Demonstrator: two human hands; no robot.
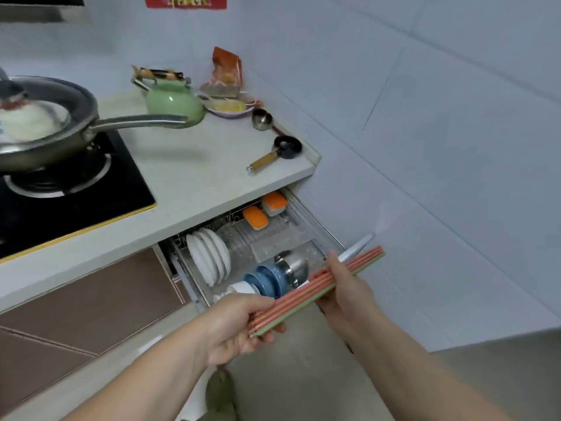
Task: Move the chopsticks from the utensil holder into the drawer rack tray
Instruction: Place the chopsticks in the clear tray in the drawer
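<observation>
A bundle of several pink chopsticks with one green one [315,291] lies slanted across both my hands, above the front of the pulled-out drawer rack [306,208]. My left hand [239,323] grips the bundle's lower end. My right hand [346,287] holds it near the middle from below. A clear plastic tray [273,238] sits inside the rack behind the bowls. No utensil holder is in view.
White plates [208,256], blue bowls [267,281], a steel bowl [293,265] and orange-lidded boxes [264,209] fill the rack. On the counter stand a pan [45,129] on the hob, a green kettle [173,101], a ladle [262,120] and a scoop [279,151]. A tiled wall is on the right.
</observation>
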